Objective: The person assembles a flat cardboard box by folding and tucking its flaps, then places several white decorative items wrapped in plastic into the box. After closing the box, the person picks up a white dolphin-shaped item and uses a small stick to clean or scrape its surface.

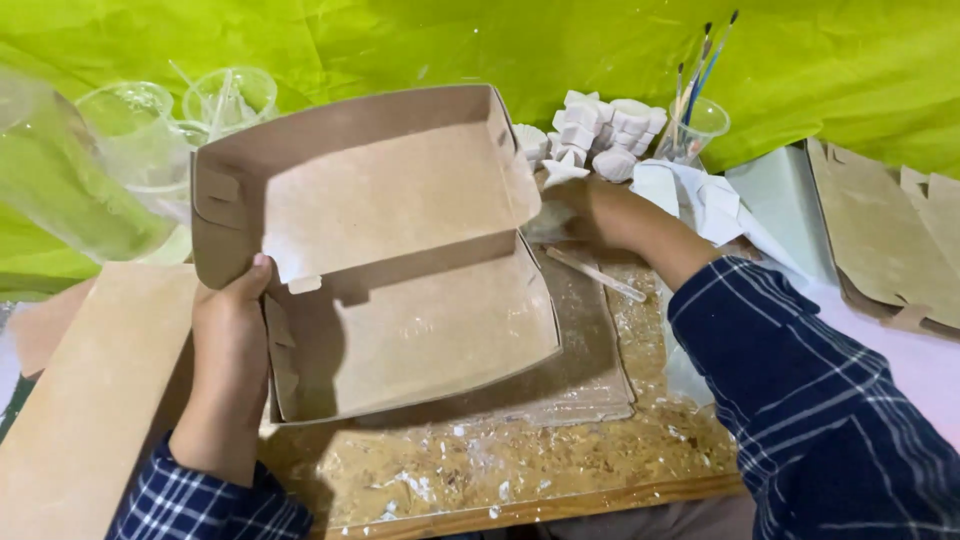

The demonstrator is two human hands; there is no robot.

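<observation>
An open brown cardboard box [400,290] with a hinged lid stands tilted over the worktable. My left hand [228,350] grips its left wall, thumb inside the rim. My right hand [575,205] reaches behind the box's right side toward a white plaster star [562,170]; its fingers are mostly hidden by the lid. A pile of white plaster figures [605,130] lies just beyond the star.
Clear plastic cups [135,130] stand at the back left. A cup of paintbrushes [695,125] sits at the back right beside crumpled white paper [700,195]. Flat cardboard blanks [880,230] lie right, another piece [90,400] left. A stick [595,273] rests on the plaster-spattered board [520,470].
</observation>
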